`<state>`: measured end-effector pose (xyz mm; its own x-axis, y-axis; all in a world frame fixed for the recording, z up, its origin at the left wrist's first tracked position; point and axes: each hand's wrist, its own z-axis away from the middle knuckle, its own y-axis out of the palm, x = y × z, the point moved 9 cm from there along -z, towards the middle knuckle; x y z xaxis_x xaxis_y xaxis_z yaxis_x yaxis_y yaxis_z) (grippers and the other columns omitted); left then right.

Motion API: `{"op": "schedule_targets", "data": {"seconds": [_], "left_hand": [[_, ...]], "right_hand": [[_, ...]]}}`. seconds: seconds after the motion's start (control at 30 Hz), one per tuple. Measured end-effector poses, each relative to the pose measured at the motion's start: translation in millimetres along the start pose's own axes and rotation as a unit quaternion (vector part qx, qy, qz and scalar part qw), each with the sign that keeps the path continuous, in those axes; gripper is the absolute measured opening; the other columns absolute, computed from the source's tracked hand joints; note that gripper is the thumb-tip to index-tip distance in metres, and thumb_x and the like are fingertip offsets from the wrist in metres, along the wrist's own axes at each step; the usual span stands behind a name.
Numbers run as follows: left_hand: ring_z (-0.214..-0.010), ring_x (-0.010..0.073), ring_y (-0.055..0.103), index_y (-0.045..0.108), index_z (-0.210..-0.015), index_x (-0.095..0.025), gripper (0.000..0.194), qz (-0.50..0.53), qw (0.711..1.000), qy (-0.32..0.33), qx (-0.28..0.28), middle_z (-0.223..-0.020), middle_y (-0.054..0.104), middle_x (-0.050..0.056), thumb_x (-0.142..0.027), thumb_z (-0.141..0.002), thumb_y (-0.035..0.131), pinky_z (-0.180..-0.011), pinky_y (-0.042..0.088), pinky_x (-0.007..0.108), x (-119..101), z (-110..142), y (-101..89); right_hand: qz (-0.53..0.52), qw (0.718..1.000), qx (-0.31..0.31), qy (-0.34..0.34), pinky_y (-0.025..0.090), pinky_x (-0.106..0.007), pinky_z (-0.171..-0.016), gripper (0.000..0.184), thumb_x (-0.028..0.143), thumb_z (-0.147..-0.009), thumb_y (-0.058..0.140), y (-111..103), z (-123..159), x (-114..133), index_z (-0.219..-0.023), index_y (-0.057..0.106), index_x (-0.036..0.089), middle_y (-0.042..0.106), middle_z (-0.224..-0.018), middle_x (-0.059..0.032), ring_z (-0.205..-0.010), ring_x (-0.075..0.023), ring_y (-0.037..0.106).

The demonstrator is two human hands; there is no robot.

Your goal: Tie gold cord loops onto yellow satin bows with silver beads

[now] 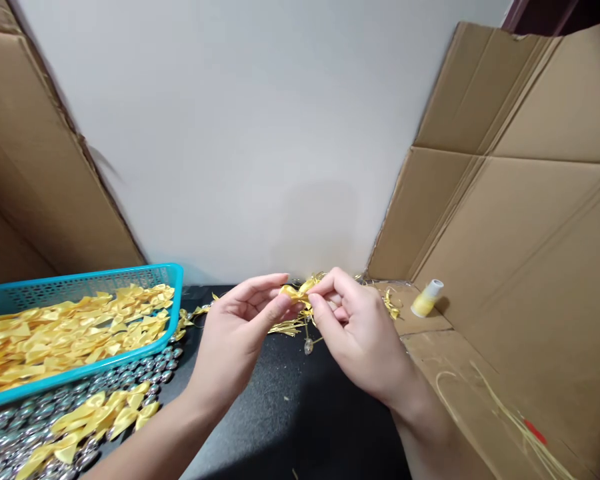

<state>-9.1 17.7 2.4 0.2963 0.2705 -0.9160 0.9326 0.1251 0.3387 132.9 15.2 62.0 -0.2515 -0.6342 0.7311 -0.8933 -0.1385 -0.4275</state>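
Note:
Between my two hands, above the black table, is a yellow ribbon bow point(295, 292). The thumb and fingers of my left hand point(243, 313) pinch its left loop. My right hand point(355, 327) pinches the right side of the bow, its fingertips covering part of it. Just below the right fingertips a clear oval bead point(309, 347) hangs or lies on a thin cord; I cannot tell which. Behind the hands, partly hidden, are more yellow ribbons and a bundle of yellow strands point(286, 327).
A turquoise basket point(177, 300) full of yellow bows stands at left. Shiny oval beads point(155, 367) and loose bows point(100, 417) lie before it. A yellow thread spool point(427, 299) stands at right on cardboard, near loose cords point(510, 407). Cardboard walls point(540, 227) flank both sides.

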Motion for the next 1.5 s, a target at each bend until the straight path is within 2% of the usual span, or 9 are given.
{"op": "schedule_targets", "data": {"seconds": [0.1, 0.23, 0.47, 0.6, 0.8, 1.1, 1.5], "left_hand": [[-0.075, 0.0142, 0.072, 0.077, -0.089, -0.021, 0.033, 0.027, 0.998, -0.057, 0.017, -0.081, 0.077, 0.002, -0.028, -0.06, 0.09, -0.073, 0.059, 0.022, 8.1, -1.4, 3.3], [-0.072, 0.012, 0.07, 0.077, -0.074, -0.018, 0.024, 0.051, 0.994, -0.094, 0.028, -0.075, 0.077, 0.003, -0.028, -0.056, 0.092, -0.069, 0.057, 0.018, 8.5, -2.2, 8.1], [-0.073, 0.0124, 0.071, 0.075, -0.077, -0.021, 0.016, -0.017, 1.0, -0.019, 0.016, -0.076, 0.077, 0.001, -0.029, -0.069, 0.085, -0.068, 0.056, 0.018, -2.0, 0.5, 1.8], [-0.069, 0.0132, 0.071, 0.073, -0.079, -0.021, 0.014, -0.052, 0.998, 0.012, 0.013, -0.072, 0.075, 0.0, -0.029, -0.072, 0.083, -0.063, 0.056, 0.019, -6.2, 1.8, 1.0], [-0.065, 0.0131, 0.07, 0.074, -0.076, -0.021, 0.013, -0.09, 0.995, 0.043, -0.01, -0.068, 0.074, 0.0, -0.029, -0.071, 0.083, -0.061, 0.057, 0.019, -15.7, 4.1, 1.0], [-0.064, 0.0154, 0.07, 0.071, -0.07, -0.019, 0.017, -0.105, 0.992, 0.052, -0.041, -0.069, 0.075, 0.003, -0.025, -0.065, 0.086, -0.06, 0.057, 0.021, -23.9, 8.3, 1.2], [-0.071, 0.0157, 0.073, 0.071, -0.071, -0.022, 0.013, -0.138, 0.982, 0.113, -0.059, -0.073, 0.076, -0.001, -0.017, -0.069, 0.082, -0.065, 0.06, 0.02, -32.3, 14.2, 1.9]], "right_hand": [[-0.007, 1.0, 0.0, 0.012, 0.032, -0.021, -0.045, 0.012, 0.022, -0.094, 0.048, -0.7, -1.4, -4.4, -0.082, 0.051, 0.02, 0.049, -0.059, 0.0064, -0.046, -0.0064, 0.044], [-0.013, 1.0, 0.001, 0.022, 0.033, -0.022, -0.045, 0.013, 0.025, -0.094, 0.048, -2.2, -2.3, -8.1, -0.082, 0.05, 0.02, 0.049, -0.059, 0.0059, -0.047, -0.0074, 0.043], [0.016, 1.0, 0.008, 0.011, 0.027, -0.02, -0.044, 0.015, 0.019, -0.09, 0.049, -1.4, -0.4, -1.2, -0.075, 0.05, 0.019, 0.038, -0.052, 0.0092, -0.043, -0.0053, 0.036], [0.03, 0.999, 0.0, 0.01, 0.026, -0.02, -0.043, 0.015, 0.017, -0.089, 0.05, -2.7, -0.2, 0.9, -0.075, 0.05, 0.019, 0.036, -0.051, 0.0097, -0.042, -0.0049, 0.035], [0.039, 0.999, -0.002, 0.006, 0.026, -0.02, -0.043, 0.016, 0.017, -0.089, 0.049, -3.9, 0.5, 2.5, -0.074, 0.048, 0.019, 0.036, -0.049, 0.0102, -0.041, -0.0044, 0.035], [0.061, 0.998, -0.004, 0.007, 0.026, -0.021, -0.043, 0.016, 0.019, -0.09, 0.049, -3.7, 0.9, 3.1, -0.074, 0.048, 0.02, 0.038, -0.05, 0.0093, -0.042, -0.0054, 0.036], [0.074, 0.997, 0.001, 0.001, 0.026, -0.021, -0.043, 0.017, 0.017, -0.089, 0.048, -3.5, 1.3, 5.6, -0.072, 0.046, 0.02, 0.035, -0.05, 0.0095, -0.042, -0.0054, 0.036]]}}
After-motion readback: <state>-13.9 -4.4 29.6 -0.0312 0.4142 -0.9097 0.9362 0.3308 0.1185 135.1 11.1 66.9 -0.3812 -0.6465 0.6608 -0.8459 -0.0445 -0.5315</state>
